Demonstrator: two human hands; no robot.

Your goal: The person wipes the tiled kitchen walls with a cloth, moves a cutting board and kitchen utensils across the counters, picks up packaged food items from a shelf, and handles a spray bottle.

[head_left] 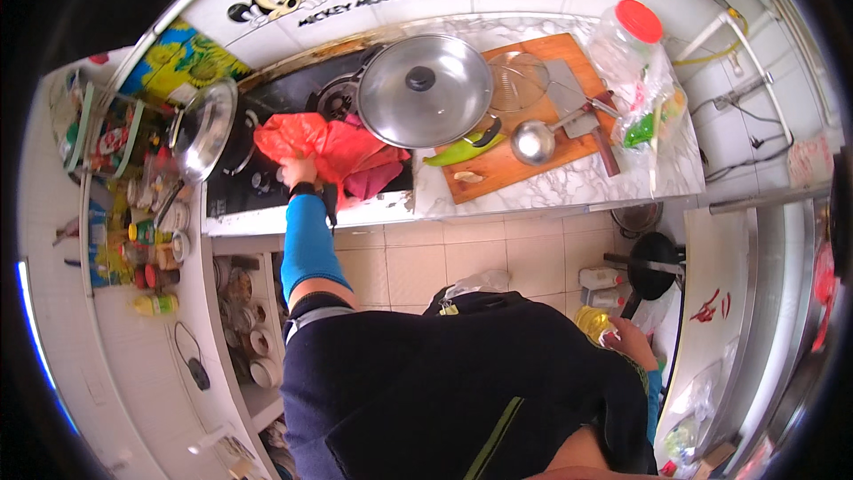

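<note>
At the hob's front left, my left hand (298, 170) grips a red plastic bag (300, 137), part of which lies over a pink cloth or bag (373, 180). A large lidded steel pan (426, 107) stands just right of the bag. My right hand (630, 341) is low at the right by my side, beside a bottle of yellow oil (592, 323); its fingers hold something small and white that I cannot make out. On the wooden cutting board (493, 173) lie a ladle (533, 142), a wire strainer (516, 83), a cleaver (573, 97) and a green pepper (463, 151).
A second lidded pan (210, 130) stands at the hob's left. Seasoning bottles (156, 233) line the left shelf. A red-lidded plastic jar (630, 27) and a bag of vegetables (650, 120) are at the counter's right. A black wok (653, 267) stands lower right.
</note>
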